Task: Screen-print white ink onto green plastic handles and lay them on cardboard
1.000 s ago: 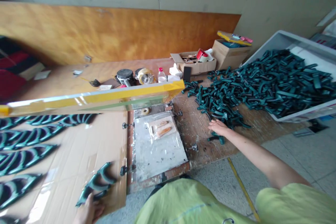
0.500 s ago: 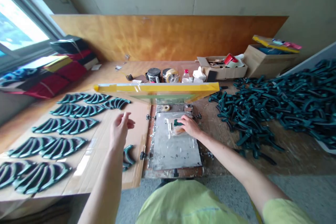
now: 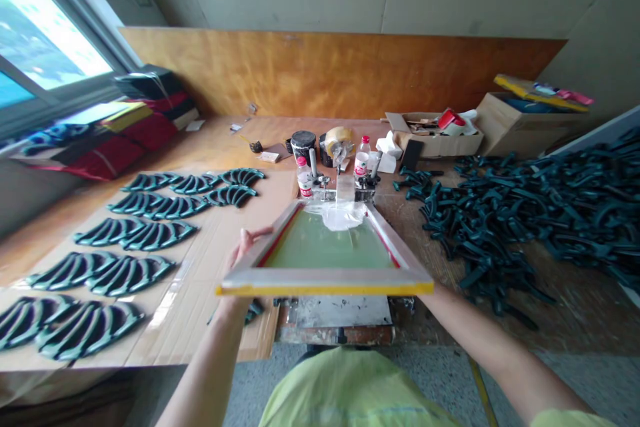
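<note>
While you hold the screen frame [image 3: 325, 288] tilted over the plate [image 3: 343, 311], what is the state of your grip?

Your left hand [image 3: 245, 247] is clenched on the frame's left side. Your right hand is hidden behind the frame, so you cannot tell its grip; only your right forearm [image 3: 465, 320] shows.

How much appears done?

Rows of green arched pieces [image 3: 130, 275] cover most of the cardboard [image 3: 200, 293]. One loose piece [image 3: 253, 311] lies just beside your left forearm [image 3: 210, 360].

What is left?

A large heap [image 3: 510, 227] of pieces lies on the bench [image 3: 575, 320], right of the plate, and appears to outnumber the rows.
</note>
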### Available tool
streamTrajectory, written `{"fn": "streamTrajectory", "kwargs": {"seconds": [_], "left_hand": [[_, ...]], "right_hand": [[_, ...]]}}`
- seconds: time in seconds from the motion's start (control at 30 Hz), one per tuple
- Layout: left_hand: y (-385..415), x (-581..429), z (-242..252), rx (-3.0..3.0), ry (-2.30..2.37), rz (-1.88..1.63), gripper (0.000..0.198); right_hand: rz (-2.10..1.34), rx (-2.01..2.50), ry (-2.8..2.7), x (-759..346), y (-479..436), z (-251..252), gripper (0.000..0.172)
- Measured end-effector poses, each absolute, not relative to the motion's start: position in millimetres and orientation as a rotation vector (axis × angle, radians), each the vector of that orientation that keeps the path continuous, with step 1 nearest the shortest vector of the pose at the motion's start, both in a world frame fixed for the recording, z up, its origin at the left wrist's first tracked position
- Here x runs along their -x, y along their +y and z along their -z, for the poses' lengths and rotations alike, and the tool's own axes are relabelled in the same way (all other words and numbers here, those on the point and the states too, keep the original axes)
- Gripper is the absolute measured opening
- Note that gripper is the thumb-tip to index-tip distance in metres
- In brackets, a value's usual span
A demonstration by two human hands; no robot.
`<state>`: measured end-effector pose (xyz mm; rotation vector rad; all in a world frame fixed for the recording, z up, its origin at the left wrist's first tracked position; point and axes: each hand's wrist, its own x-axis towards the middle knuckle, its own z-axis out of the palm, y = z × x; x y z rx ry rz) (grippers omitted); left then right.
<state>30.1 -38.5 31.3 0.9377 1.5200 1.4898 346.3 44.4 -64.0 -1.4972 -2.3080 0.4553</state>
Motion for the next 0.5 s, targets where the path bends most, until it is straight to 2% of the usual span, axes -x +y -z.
{"fn": "streamTrajectory", "kwargs": {"seconds": [0.07, 0.13, 0.2, 0.27, 0.3, 0.43, 0.5], "left_hand": [[-62.9, -25.9, -7.7, -0.862, 1.542, -1.266, 0.056], [-78.6, -25.5, 19.6, -0.799, 1.516, -1.120, 0.064], [-84.9, -27.4, 47.9, -0.769, 1.511, -1.081, 0.079], [-84.7, -28.9, 73.2, -0.764, 1.537, -1.083, 0.087], [-83.4, -29.1, 83.5, -0.768, 1.548, -1.078, 0.087], [-80.4, -27.0, 101.8, -0.773, 1.560, -1.070, 0.079], [-81.1, -27.0, 99.1, -0.753, 1.568, -1.075, 0.075]], "right_hand": [[-0.352, 1.582, -2.220, -364.7, 60.8, 46.9, 0.029], [-0.231, 1.577, -2.152, -368.9, 80.7, 31.0, 0.028], [-0.132, 1.472, -2.166, -355.4, 100.3, 20.0, 0.038], [-0.082, 1.366, -2.291, -330.7, 116.1, 16.1, 0.048], [-0.081, 1.352, -2.381, -317.7, 121.7, 16.8, 0.046], [-0.125, 1.489, -2.650, -286.7, 122.9, 29.4, 0.014], [-0.123, 1.471, -2.686, -286.5, 110.3, 35.1, 0.011]]}}
